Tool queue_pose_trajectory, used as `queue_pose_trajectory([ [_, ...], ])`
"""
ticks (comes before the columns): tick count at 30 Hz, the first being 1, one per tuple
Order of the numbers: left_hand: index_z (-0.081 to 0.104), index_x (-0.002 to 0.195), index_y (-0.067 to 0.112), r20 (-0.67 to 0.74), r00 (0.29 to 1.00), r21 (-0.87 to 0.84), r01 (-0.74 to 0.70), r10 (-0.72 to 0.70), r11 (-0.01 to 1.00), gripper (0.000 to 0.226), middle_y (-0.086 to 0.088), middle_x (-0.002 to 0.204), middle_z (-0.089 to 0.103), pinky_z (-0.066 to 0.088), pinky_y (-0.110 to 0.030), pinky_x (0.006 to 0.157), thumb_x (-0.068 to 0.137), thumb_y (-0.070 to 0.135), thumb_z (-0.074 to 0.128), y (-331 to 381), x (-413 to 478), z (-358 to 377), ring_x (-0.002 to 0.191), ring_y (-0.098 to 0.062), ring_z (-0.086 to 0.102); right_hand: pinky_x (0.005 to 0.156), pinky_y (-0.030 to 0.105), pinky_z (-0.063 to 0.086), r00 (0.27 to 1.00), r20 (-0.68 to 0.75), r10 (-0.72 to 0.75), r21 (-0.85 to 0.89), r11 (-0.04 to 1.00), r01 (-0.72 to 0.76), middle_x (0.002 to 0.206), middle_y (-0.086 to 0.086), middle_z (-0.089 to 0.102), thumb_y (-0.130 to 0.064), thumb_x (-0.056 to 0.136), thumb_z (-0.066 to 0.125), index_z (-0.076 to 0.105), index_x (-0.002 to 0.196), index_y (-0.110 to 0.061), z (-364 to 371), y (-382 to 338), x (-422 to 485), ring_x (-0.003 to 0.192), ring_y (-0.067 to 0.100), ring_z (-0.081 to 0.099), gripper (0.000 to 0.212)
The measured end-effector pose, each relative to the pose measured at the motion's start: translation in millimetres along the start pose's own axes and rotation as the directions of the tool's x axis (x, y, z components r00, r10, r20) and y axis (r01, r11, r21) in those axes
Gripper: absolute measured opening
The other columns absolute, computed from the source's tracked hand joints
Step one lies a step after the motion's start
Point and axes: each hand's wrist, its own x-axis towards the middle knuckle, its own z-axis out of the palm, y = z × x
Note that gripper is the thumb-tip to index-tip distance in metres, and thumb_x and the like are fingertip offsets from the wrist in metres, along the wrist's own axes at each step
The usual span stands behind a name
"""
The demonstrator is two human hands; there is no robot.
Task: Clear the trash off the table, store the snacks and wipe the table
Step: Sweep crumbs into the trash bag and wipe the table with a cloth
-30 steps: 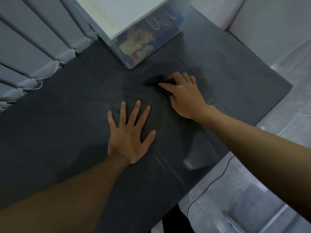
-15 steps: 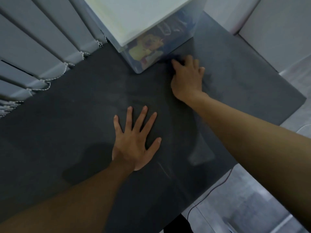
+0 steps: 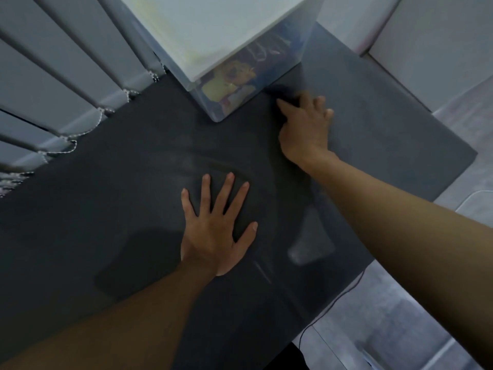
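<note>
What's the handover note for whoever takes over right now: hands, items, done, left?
Left hand: flat on the table, fingers spread, holds nothing.
Right hand: holds a dark cloth down on the table, right beside the clear storage box.
Snack packets are inside the box, white lid on.
Done: no trash on the visible tabletop; snacks look stored; wipe smears mark the middle.
Left: probably finish wiping the rest, then put the cloth away.
</note>
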Motion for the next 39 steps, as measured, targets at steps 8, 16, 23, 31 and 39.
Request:
queue_pose_trajectory([
  [8, -0.009, 0.159, 0.034, -0.004, 1.000, 0.019, -0.012, 0.012, 1.000, 0.076, 0.003, 0.168, -0.012, 0.004, -0.071, 0.115, 0.094, 0.071, 0.008, -0.6, 0.0, 2.8, 0.153, -0.037, -0.011, 0.084, 0.041, 0.033, 0.993, -0.089, -0.079, 0.110, 0.990, 0.088, 0.121, 0.006, 0.056, -0.014, 0.085, 0.044, 0.066, 0.125, -0.030, 1.7, 42.5, -28.4, 0.105, 0.037, 0.046, 0.048],
  [16, -0.014, 0.158, 0.033, -0.026, 0.999, 0.017, -0.021, 0.021, 1.000, 0.076, 0.002, 0.167, -0.016, 0.003, -0.071, 0.115, 0.094, 0.071, 0.004, -1.0, -0.5, 5.0, 0.152, -0.038, -0.016, 0.079, 0.039, 0.039, 0.879, 0.006, -0.476, 0.074, 0.877, 0.475, 0.124, 0.005, 0.057, -0.020, 0.085, 0.039, 0.064, 0.129, -0.029, 0.7, 48.2, -82.0, 0.098, 0.030, 0.046, 0.051],
  [23, -0.010, 0.159, 0.032, -0.057, 0.997, -0.004, -0.042, 0.042, 0.999, 0.075, 0.002, 0.167, -0.016, 0.000, -0.070, 0.115, 0.095, 0.068, 0.004, 0.1, -1.2, 6.4, 0.153, -0.028, -0.018, 0.080, 0.045, 0.042, 0.963, -0.210, 0.169, 0.135, 0.981, -0.142, 0.119, 0.006, 0.059, -0.017, 0.085, 0.053, 0.068, 0.123, -0.027, -2.5, 67.5, -106.0, 0.101, 0.036, 0.049, 0.042],
  [31, -0.006, 0.160, 0.031, -0.054, 0.998, -0.012, -0.038, 0.037, 0.999, 0.074, 0.001, 0.168, -0.010, 0.001, -0.072, 0.115, 0.096, 0.067, 0.007, 2.3, -1.6, 8.3, 0.154, -0.031, -0.014, 0.078, 0.043, 0.041, 0.968, -0.188, -0.169, 0.024, 0.984, 0.177, 0.119, 0.003, 0.060, -0.016, 0.088, 0.052, 0.069, 0.121, -0.028, -12.1, 110.0, -144.8, 0.099, 0.034, 0.049, 0.038],
  [39, 0.031, 0.152, 0.018, -0.094, 0.994, -0.101, 0.040, -0.050, 0.994, 0.072, -0.004, 0.159, 0.029, 0.011, -0.067, 0.117, 0.093, 0.058, 0.034, 31.0, 24.8, -18.7, 0.148, -0.035, 0.018, 0.077, 0.038, 0.037, 0.943, -0.104, -0.315, 0.036, 0.947, 0.320, 0.122, 0.003, 0.059, -0.020, 0.088, 0.047, 0.066, 0.127, -0.026, -16.9, 131.8, -156.1, 0.098, 0.029, 0.046, 0.044],
])
